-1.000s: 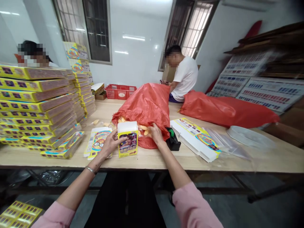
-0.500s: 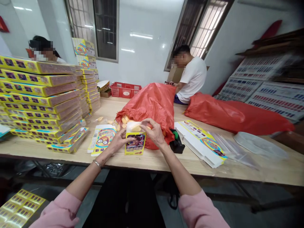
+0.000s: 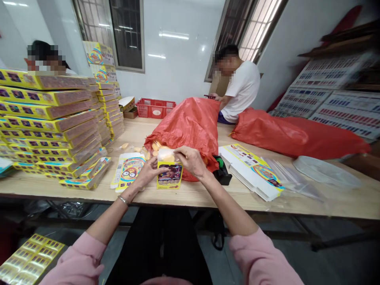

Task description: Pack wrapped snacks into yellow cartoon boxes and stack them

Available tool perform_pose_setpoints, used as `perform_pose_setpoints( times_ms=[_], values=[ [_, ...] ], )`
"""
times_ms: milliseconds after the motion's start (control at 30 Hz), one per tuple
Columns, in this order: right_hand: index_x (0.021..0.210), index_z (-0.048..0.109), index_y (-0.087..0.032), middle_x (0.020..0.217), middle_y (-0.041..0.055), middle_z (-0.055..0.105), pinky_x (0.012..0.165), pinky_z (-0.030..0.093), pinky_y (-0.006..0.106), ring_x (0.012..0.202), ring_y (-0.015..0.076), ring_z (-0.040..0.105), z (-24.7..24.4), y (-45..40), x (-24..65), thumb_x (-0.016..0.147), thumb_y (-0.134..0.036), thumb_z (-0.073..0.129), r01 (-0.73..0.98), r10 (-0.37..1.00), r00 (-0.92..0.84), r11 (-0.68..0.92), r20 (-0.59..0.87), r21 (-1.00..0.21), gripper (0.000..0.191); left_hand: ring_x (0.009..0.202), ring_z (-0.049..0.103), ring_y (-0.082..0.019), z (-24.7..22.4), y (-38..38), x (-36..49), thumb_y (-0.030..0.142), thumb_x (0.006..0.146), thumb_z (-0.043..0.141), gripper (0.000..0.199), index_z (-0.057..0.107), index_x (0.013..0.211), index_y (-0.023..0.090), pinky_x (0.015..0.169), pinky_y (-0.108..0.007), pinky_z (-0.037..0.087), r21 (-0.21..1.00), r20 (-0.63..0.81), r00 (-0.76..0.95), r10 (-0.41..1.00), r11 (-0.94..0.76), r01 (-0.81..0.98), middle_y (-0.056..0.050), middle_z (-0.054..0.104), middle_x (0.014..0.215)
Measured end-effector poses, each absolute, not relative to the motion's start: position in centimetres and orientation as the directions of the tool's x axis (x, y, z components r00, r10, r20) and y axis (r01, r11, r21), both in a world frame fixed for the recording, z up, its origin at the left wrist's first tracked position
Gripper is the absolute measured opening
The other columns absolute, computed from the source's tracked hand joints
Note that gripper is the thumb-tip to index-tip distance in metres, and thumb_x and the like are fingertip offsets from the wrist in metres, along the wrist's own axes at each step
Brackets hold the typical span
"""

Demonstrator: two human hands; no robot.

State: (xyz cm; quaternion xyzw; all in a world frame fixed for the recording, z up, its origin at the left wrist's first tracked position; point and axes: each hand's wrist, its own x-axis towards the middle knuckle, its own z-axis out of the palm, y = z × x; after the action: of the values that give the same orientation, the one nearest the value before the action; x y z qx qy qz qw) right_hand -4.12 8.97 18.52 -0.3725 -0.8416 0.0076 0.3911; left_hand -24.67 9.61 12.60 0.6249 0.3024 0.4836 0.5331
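A small yellow printed carton (image 3: pixel 170 180) stands upright on the table in front of me, its top open and a white flap raised at the back. My left hand (image 3: pixel 147 173) grips the carton's left side, thumb across the front. At the carton's mouth are pale yellow pieces (image 3: pixel 168 157), seemingly in clear plastic. My right hand (image 3: pixel 192 161) is closed at the upper right corner; what its fingertips pinch is hidden. Behind the carton lies a red woven sack (image 3: pixel 190 126), with more wrapped yellow pieces (image 3: pixel 156 145) at its mouth.
Flattened printed cartons (image 3: pixel 129 172) lie left of my hands. Stacked yellow boxes (image 3: pixel 44 126) rise farther left. A black tape dispenser (image 3: pixel 223 176), a white printed carton (image 3: pixel 252 172) and plastic bags (image 3: pixel 292 178) lie right. A red basket (image 3: pixel 156 109) and a seated person (image 3: pixel 245 85) are behind.
My right hand has turned slightly, its back more upward and its fingertips a little farther left over the carton's mouth. My left hand keeps its hold. The whole view has shifted slightly.
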Motion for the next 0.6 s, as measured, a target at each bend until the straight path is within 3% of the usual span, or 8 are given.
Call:
perform_pose_setpoints(
  times_ms=[200, 333, 400, 467, 533, 600],
  values=[
    [0.083, 0.076, -0.018, 0.095, 0.012, 0.063, 0.095, 0.035, 0.046, 0.099, 0.0268, 0.049, 19.3, 8.0, -4.9, 0.096, -0.04, 0.054, 0.7, 0.646, -0.587, 0.708, 0.489, -0.095, 0.034, 0.117, 0.063, -0.029, 12.5, 9.8, -24.6, 0.035, 0.065, 0.083, 0.065, 0.052, 0.119, 0.018, 0.098, -0.044, 0.053, 0.961, 0.276, 0.348, 0.896, -0.253, -0.111, -0.012, 0.065, 0.128],
    [0.099, 0.071, -0.016, 0.087, 0.0104, 0.066, 0.099, 0.033, 0.048, 0.095, 0.0263, 0.051, 19.1, 7.8, -4.7, 0.093, -0.035, 0.059, 0.71, 0.648, -0.594, 0.701, 0.477, -0.068, 0.023, 0.111, 0.066, -0.024, 12.1, 9.3, -24.3, 0.033, 0.072, 0.08, 0.075, 0.033, 0.13, 0.025, 0.091, -0.039, 0.057, 0.929, 0.37, 0.23, 0.9, -0.353, -0.112, -0.015, 0.053, 0.141],
    [0.114, 0.064, -0.016, 0.098, 0.0109, 0.066, 0.1, 0.035, 0.046, 0.101, 0.0266, 0.053, 18.4, 7.7, -4.0, 0.09, -0.035, 0.063, 0.705, 0.627, -0.491, 0.694, 0.605, -0.147, 0.03, 0.108, 0.067, -0.022, 11.7, 9.0, -24.3, 0.035, 0.078, 0.075, 0.069, 0.029, 0.129, 0.027, 0.086, -0.035, 0.058, 0.909, 0.416, 0.183, 0.891, -0.402, -0.113, -0.015, 0.048, 0.145],
    [0.12, 0.059, -0.017, 0.109, 0.0116, 0.064, 0.097, 0.041, 0.043, 0.105, 0.0265, 0.055, 17.1, 7.5, -3.1, 0.087, -0.039, 0.067, 0.669, 0.632, -0.282, 0.669, 0.722, -0.324, 0.04, 0.105, 0.068, -0.021, 11.2, 8.9, -24.4, 0.037, 0.083, 0.069, 0.062, 0.028, 0.128, 0.028, 0.083, -0.034, 0.059, 0.897, 0.442, 0.192, 0.876, -0.426, -0.12, -0.014, 0.051, 0.141],
    [0.12, 0.057, -0.019, 0.112, 0.0108, 0.063, 0.093, 0.047, 0.04, 0.105, 0.0255, 0.058, 15.4, 7.4, -2.6, 0.083, -0.043, 0.07, 0.565, 0.681, -0.093, 0.637, 0.727, -0.525, 0.045, 0.104, 0.068, -0.02, 10.9, 8.9, -24.5, 0.038, 0.085, 0.067, 0.058, 0.029, 0.128, 0.028, 0.083, -0.034, 0.058, 0.889, 0.458, 0.215, 0.863, -0.442, -0.122, -0.012, 0.055, 0.136],
    [0.121, 0.056, -0.022, 0.115, 0.0091, 0.063, 0.092, 0.051, 0.038, 0.105, 0.0234, 0.061, 13.5, 7.5, -2.7, 0.082, -0.045, 0.071, 0.404, 0.741, -0.025, 0.621, 0.671, -0.672, 0.048, 0.104, 0.067, -0.02, 10.6, 9.0, -24.6, 0.04, 0.085, 0.066, 0.055, 0.033, 0.128, 0.027, 0.085, -0.034, 0.057, 0.875, 0.483, 0.204, 0.852, -0.473, -0.098, -0.012, 0.056, 0.134]
  ],
)
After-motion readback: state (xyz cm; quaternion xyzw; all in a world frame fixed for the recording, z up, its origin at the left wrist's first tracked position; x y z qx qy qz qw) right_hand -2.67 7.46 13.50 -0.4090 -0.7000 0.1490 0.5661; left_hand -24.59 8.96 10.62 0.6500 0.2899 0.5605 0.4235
